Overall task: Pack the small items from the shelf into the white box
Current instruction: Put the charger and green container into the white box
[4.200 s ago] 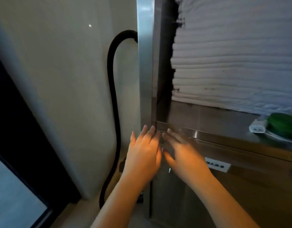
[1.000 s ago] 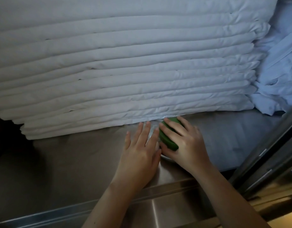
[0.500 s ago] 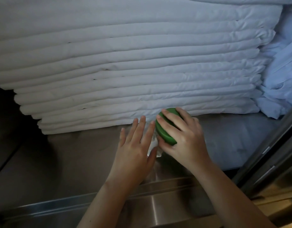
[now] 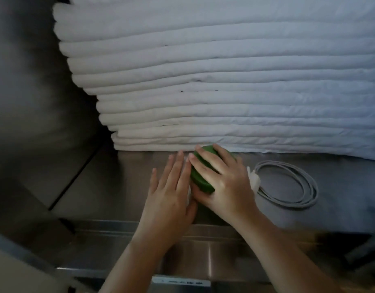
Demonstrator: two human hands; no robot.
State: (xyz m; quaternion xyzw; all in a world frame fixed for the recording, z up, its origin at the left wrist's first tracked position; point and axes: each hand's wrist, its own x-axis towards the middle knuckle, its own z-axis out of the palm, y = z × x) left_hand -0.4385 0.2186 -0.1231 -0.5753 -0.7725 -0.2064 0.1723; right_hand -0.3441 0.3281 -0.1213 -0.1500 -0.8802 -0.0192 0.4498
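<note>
A round green case (image 4: 201,179) sits on the steel shelf (image 4: 119,187), just in front of the stacked linen. My right hand (image 4: 224,182) grips it from above, fingers curled over its top and thumb under its near edge. Flat beside it lies my left hand (image 4: 169,197), fingers straight, over a small white item (image 4: 189,196) that is mostly hidden. A coiled grey cable (image 4: 296,182) with a white plug (image 4: 254,179) lies on the shelf just right of my right hand. The white box is not in view.
A tall stack of folded white sheets (image 4: 224,81) fills the back of the shelf. The steel side wall (image 4: 34,81) closes the left. The shelf's front lip (image 4: 203,229) runs below my wrists, with a small label (image 4: 180,282) under it.
The view has shifted, so the coiled cable now shows to the right. My right hand keeps its hold on the green case; my left hand stays flat beside it.
</note>
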